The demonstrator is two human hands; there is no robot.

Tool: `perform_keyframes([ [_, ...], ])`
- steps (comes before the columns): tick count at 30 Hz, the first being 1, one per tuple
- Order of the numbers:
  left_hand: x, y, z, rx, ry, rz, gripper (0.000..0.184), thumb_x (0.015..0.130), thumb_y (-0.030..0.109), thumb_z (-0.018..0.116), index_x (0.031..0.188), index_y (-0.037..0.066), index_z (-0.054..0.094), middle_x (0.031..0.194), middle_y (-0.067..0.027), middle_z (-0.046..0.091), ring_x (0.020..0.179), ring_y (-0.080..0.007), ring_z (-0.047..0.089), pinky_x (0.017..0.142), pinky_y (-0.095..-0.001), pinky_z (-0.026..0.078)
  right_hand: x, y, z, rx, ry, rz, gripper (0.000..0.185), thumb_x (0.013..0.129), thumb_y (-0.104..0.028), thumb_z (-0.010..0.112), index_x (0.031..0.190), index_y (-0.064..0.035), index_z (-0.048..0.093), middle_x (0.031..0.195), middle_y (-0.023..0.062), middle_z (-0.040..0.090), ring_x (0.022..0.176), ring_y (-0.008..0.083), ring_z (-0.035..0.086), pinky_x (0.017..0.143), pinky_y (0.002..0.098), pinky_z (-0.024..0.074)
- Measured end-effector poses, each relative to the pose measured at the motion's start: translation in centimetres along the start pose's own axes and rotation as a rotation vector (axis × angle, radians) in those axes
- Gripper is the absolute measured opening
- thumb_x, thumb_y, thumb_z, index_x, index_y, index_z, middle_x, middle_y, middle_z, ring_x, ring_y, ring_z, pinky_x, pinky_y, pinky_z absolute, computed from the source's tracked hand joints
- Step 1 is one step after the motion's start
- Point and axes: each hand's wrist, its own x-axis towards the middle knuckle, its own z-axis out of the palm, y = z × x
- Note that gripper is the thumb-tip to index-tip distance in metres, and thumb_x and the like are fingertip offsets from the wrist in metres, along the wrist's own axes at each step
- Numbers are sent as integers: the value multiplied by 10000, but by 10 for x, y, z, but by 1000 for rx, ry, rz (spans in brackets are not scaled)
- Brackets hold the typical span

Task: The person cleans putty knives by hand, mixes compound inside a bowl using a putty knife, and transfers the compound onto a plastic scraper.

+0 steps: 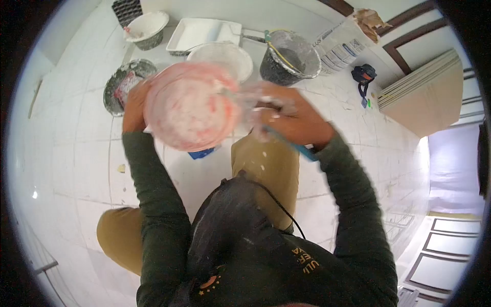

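Observation:
My left hand [134,105] grips the left rim of a round bowl [192,110], which is tilted so that its inside faces me. Smears of white and pink-red paste coat the bowl's inner surface. At the bowl's right side, my right hand [299,117] is closed around a blue-handled tool [294,143]. Motion blurs the tool's working end near the rim, so its exact kind is hard to make out. Just beyond my left hand sits a dark bucket [111,94] with white and pink residue.
Along the far side stand a white basin [230,59], a paint tray [176,38], a smaller white bowl [151,23] and a black bucket [284,77]. A printed sack [340,46] leans beside them. Stacked boards [424,97] lie to the right. A blue item [201,153] rests on the tiled floor.

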Motion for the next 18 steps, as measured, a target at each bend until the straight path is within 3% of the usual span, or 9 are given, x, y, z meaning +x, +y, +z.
perform_keyframes([
  [1,-18,-36,7,-6,2,-17,329,834,210,514,1102,33,588,1079,-146,620,959,-288,592,840,-357,450,5,1,15,139,49,42,374,852,-33,512,1226,-24,504,739,68,588,570,107,569,519,260,477],
  [3,-43,-27,0,-466,-68,-594,330,891,242,496,1113,13,584,1065,-107,629,948,-187,588,821,-317,456,22,13,49,440,113,82,381,864,-48,517,1243,-15,489,715,59,581,566,107,561,506,249,474],
  [5,-99,-66,11,-671,72,-851,363,922,274,477,1125,-10,574,1061,-89,619,950,-136,556,803,-290,457,36,26,80,678,126,69,393,870,-36,502,1257,18,462,710,65,581,561,108,554,503,251,476],
  [7,-142,-82,21,-641,54,-956,366,909,271,490,1135,-7,569,1084,-113,610,967,-173,568,816,-310,464,41,31,87,764,98,80,404,873,-24,488,1269,39,439,708,68,579,557,118,552,514,260,479],
  [10,-202,-93,41,-945,282,-1043,347,904,235,478,1149,-2,545,1124,-133,584,986,-237,579,839,-365,480,38,53,85,823,59,112,399,876,-22,470,1263,59,418,717,96,589,570,142,566,542,271,488],
  [12,-233,-80,42,-1180,438,-1082,319,901,210,471,1142,12,540,1121,-136,578,989,-266,583,841,-394,489,39,63,69,874,172,165,372,885,-39,472,1235,76,421,730,117,595,577,151,572,542,272,488],
  [15,-289,-74,57,-952,769,-1202,280,884,195,470,1101,32,539,1079,-133,582,969,-280,590,812,-408,505,38,73,40,921,336,186,323,902,-74,481,1173,95,429,795,164,601,625,174,592,558,281,488],
  [16,-322,-84,68,-542,593,-1029,270,871,198,483,1083,40,539,1062,-127,584,961,-274,592,791,-401,512,38,70,34,995,435,232,318,909,-84,474,1172,91,428,836,179,595,663,173,585,576,279,487],
  [18,-321,-74,67,-566,659,-1136,272,846,204,507,1066,47,539,1050,-121,585,947,-266,596,757,-390,523,37,76,24,1150,553,261,327,918,-92,457,1191,83,414,944,202,571,735,168,559,612,269,486],
])
